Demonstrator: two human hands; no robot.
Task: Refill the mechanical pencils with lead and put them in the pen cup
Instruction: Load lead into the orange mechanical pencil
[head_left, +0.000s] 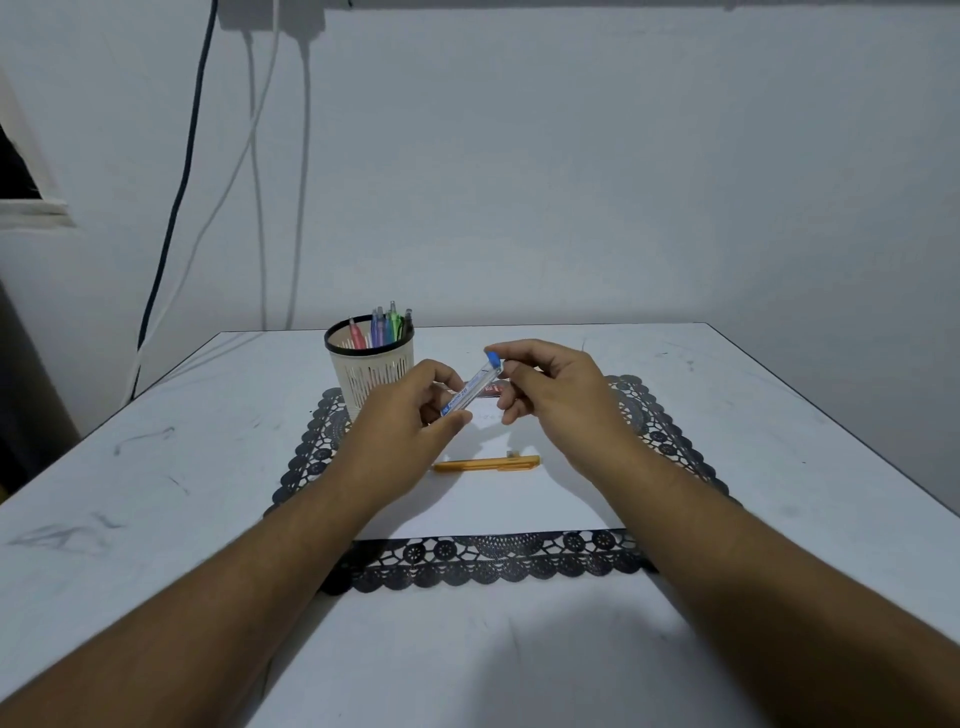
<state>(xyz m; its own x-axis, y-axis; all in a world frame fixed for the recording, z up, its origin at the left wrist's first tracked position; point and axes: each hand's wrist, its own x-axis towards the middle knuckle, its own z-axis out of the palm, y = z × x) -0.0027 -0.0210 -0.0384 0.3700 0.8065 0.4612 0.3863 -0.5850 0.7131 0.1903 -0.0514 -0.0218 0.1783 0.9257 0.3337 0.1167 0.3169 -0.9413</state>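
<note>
A clear lead tube (474, 387) with a blue cap is held tilted above the white sheet (498, 499). My left hand (410, 415) grips its lower end. My right hand (556, 389) pinches its upper end just below the cap. An orange mechanical pencil (485, 464) lies flat on the sheet, below both hands. The cream pen cup (371, 371) with a black rim stands at the back left and holds several coloured pencils (382, 327).
The sheet lies on a black lace placemat (493, 564) on a white table (156, 467). A small red object (493, 388) lies partly hidden behind the tube. Cables (176, 208) hang down the wall at the back left.
</note>
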